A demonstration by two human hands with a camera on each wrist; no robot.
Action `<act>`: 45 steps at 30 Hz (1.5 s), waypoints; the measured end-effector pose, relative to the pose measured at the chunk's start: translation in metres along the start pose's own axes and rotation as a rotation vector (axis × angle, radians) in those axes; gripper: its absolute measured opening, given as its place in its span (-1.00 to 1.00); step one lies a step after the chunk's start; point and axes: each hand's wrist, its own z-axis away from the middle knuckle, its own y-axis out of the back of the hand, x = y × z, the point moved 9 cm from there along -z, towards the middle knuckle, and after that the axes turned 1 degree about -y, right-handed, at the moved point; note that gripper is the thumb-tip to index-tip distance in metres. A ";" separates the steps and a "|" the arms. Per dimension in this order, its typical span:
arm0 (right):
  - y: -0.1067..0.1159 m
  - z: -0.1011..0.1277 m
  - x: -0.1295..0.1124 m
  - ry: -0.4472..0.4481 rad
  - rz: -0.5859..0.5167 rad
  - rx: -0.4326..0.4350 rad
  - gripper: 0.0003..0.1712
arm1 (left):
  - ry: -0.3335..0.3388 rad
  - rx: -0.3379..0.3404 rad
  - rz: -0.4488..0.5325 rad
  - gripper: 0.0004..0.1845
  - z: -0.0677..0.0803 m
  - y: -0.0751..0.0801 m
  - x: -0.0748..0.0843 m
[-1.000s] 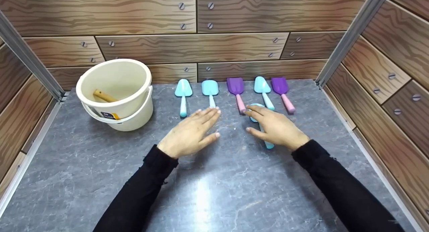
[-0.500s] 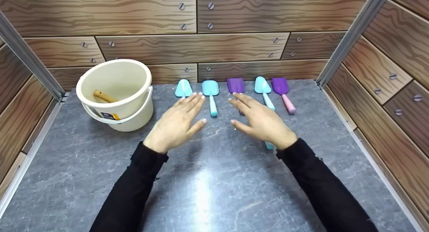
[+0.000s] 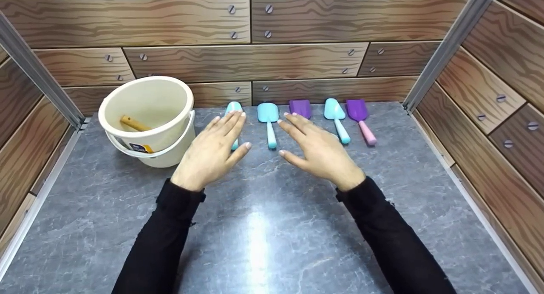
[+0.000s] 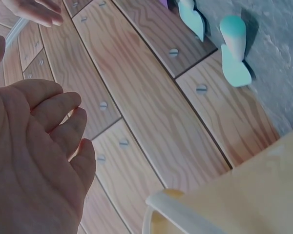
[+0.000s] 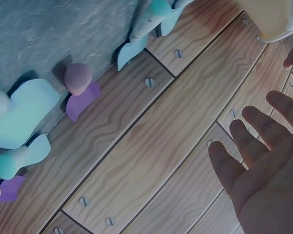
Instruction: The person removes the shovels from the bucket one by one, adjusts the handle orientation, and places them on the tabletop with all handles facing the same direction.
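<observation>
My left hand [image 3: 212,149] hovers over the table, fingers straight, its fingertips overlapping a turquoise toy shovel [image 3: 234,107] in the head view. To its right, my right hand [image 3: 318,151] is held the same way, partly covering a purple shovel [image 3: 300,108]. Neither hand holds anything. Between the two lies another turquoise shovel [image 3: 268,113]. Right of the right hand are a turquoise shovel [image 3: 334,110] and a purple shovel with a pink handle [image 3: 357,110]. A nearer turquoise shovel [image 5: 31,114], hidden by the right hand in the head view, shows in the right wrist view.
A cream bucket [image 3: 178,147] stands at the left, close to the left hand, with a wooden handle [image 3: 134,123] inside it. Wood-patterned walls [image 3: 297,60] with metal corner posts [image 3: 444,52] enclose the grey table [image 3: 297,243] at the back and sides.
Both hands have moved left and slightly farther from the body, fingers still straight. The left hand now covers part of the leftmost shovel. The shovels and bucket have not moved.
</observation>
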 end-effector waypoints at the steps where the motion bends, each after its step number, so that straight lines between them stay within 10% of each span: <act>1: 0.000 -0.001 -0.001 0.000 -0.004 0.004 -0.07 | 0.008 0.004 0.001 -0.16 0.000 0.002 -0.002; 45: -0.009 0.000 -0.054 0.087 -0.004 -0.061 -0.05 | 0.317 0.110 0.029 -0.20 0.038 0.067 -0.104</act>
